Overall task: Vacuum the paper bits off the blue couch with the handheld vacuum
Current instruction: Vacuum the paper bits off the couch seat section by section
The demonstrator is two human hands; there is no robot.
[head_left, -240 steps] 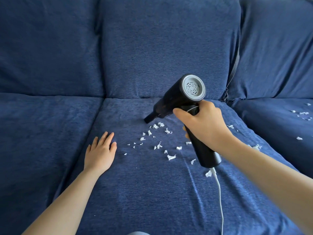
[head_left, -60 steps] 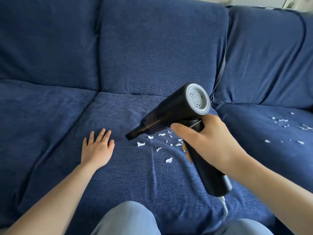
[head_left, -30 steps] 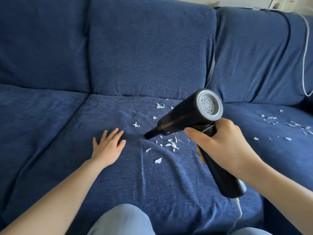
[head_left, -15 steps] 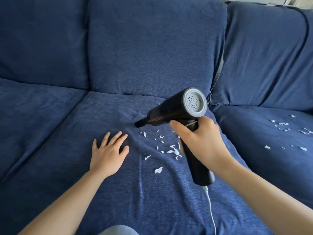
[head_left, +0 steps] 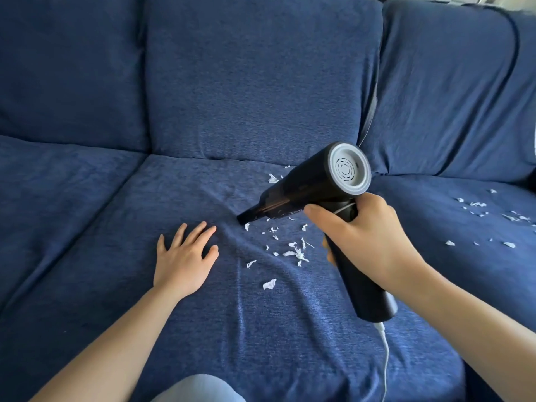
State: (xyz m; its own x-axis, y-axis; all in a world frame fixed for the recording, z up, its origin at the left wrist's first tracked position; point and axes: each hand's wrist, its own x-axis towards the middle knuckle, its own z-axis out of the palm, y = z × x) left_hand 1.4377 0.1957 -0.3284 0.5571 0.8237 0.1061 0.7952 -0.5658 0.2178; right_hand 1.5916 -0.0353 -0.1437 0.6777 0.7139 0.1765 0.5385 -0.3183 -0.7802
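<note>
My right hand [head_left: 364, 239] grips the handle of the black handheld vacuum [head_left: 307, 187], whose grey vented rear cap faces me. Its narrow nozzle [head_left: 245, 217] points down-left and sits just above the middle seat cushion [head_left: 203, 314] of the blue couch. Several white paper bits [head_left: 293, 250] lie scattered right of and below the nozzle, with one larger scrap [head_left: 269, 284] nearer me and one [head_left: 272, 179] behind the vacuum body. My left hand [head_left: 185, 256] rests flat on the cushion, fingers spread, left of the nozzle.
More paper bits [head_left: 487, 216] lie on the right seat cushion. A white cord [head_left: 384, 355] hangs from the vacuum's handle toward me. Back cushions [head_left: 255, 82] rise behind the seat. My knee in light blue fabric [head_left: 200, 388] shows at the bottom edge.
The nozzle has swept down and left over the cushion toward my left hand. Compared with 8 s ago, fewer bits lie on the middle cushion. My left hand stays flat.
</note>
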